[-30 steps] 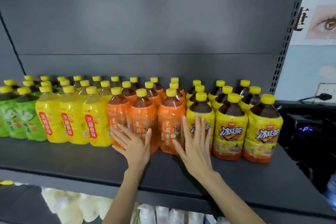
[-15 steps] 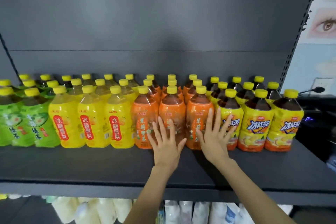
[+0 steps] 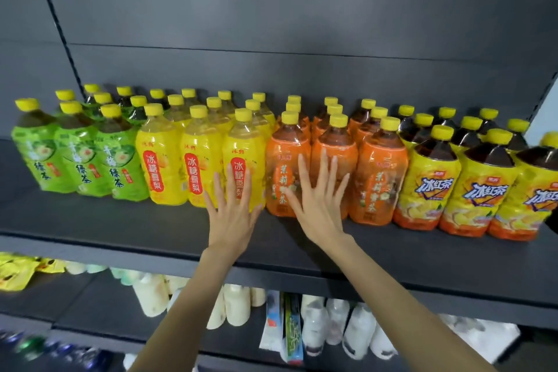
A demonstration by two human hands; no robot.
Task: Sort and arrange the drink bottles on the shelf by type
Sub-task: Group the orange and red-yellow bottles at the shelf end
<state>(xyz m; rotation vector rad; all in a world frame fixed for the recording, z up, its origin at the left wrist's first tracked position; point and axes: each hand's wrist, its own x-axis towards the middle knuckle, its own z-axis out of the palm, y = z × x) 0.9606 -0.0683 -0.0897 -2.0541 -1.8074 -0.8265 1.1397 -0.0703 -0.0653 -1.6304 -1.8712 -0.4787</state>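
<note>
Working along the front edge of the shelf [image 3: 120, 229], squaring up the front row. Pressing the left hand [image 3: 234, 220], fingers straight and spread, gripping nothing, flat on the rightmost front one of the yellow pear-drink bottles [image 3: 193, 166]. Pressing the right hand [image 3: 320, 208], likewise flat and open-fingered, across the first two fronts of the orange jasmine-tea bottles [image 3: 380, 172]. Moved leftward since a second ago: then had the left palm on the orange block and the right on the first of the iced-tea bottles [image 3: 431, 184] toward the right end; half a second ago sat at the orange and iced-tea seam. Left those iced-tea fronts in an even line, close against the orange block. Four blocks side by side, upright, all yellow-capped: green-tea bottles [image 3: 81, 160] at the left end, then pear, jasmine, iced tea. Judged nearly done: sorted by type already, by the look of it, with only front alignment left. Probably next to level the pear and jasmine seam, then carry on toward the green block. Worth pushing gently, to avoid toppling tall bottles into the rows behind. Below, on the lower shelf, pale bottles [image 3: 151, 296] and packets.
</note>
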